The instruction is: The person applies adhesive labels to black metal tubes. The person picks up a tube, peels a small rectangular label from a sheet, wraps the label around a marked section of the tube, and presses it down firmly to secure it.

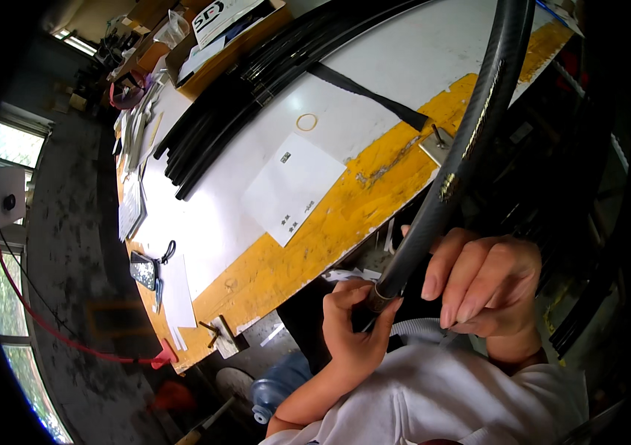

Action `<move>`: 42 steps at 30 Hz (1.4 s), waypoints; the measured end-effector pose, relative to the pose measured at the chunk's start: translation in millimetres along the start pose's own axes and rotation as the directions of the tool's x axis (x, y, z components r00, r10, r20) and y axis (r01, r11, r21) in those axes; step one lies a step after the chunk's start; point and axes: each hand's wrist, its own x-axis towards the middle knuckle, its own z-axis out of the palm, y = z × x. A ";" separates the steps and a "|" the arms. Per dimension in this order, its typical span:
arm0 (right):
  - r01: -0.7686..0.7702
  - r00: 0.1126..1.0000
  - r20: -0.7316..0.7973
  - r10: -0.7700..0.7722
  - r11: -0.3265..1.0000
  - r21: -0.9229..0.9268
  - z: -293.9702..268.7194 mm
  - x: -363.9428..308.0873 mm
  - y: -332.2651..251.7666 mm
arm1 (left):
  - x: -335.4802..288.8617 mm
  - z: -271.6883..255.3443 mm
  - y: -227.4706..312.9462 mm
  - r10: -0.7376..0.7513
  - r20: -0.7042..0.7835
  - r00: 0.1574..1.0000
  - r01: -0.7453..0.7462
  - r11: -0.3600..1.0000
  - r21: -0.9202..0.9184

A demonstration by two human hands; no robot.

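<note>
A long black tube [471,141] with a woven, carbon-like surface runs from the top edge down to my body. Close to its lower end are gold markings. My left hand [356,326] grips that end, thumb and fingers around a brownish-metallic band [381,298] at the tip. Just right of the tube is my right hand [490,285], its fingers curled in toward the palm. A fingertip shows on the tube's far side, partly hidden by it. What the right fingers hold, if anything, cannot be made out.
A white table [212,230] with a worn yellow edge lies ahead. On it are a bundle of black tubes [219,126], a white sheet [295,189], a rubber band [306,122], a black strip [367,93] and a phone [143,271]. Metal fixtures [223,337] sit along the edge; a blue water bottle [278,386] is below.
</note>
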 end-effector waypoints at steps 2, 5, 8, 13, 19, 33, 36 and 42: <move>-0.023 1.000 -0.005 0.023 0.999 0.030 1.5 -0.2 1.0 | -1.3 0.6 -2.4 -0.001 -0.016 1.000 0.001 1.000 -0.009; -0.013 1.000 0.000 0.013 0.998 0.066 -0.5 0.2 4.3 | 0.2 1.9 -2.9 -0.003 -0.020 1.000 0.002 1.000 -0.017; -0.005 1.000 0.000 0.005 0.998 0.055 -2.6 1.9 5.2 | 2.9 0.8 -2.3 -0.017 0.051 0.999 0.020 0.998 -0.060; 0.057 0.987 -0.135 -0.083 0.981 -0.186 -6.5 10.4 6.8 | 24.7 -12.2 17.0 -0.228 0.327 0.917 0.332 0.890 -0.313; -0.122 0.932 -0.361 0.030 0.964 -0.235 10.1 10.4 -12.5 | 64.5 -7.3 34.0 -0.203 0.431 0.879 0.429 0.732 -0.530; -0.170 0.958 -0.274 0.083 0.936 -0.309 48.0 32.6 11.2 | 79.7 -13.6 36.5 -0.098 0.359 0.928 0.340 0.611 -0.714; -0.183 0.961 -0.262 0.091 0.917 -0.355 49.5 29.3 14.6 | 71.3 -12.0 30.4 -0.089 0.363 0.927 0.349 0.557 -0.754; -0.141 0.970 -0.241 0.033 0.884 -0.445 55.0 25.4 16.7 | 58.0 -2.2 46.8 -0.139 0.269 0.953 0.301 0.526 -0.796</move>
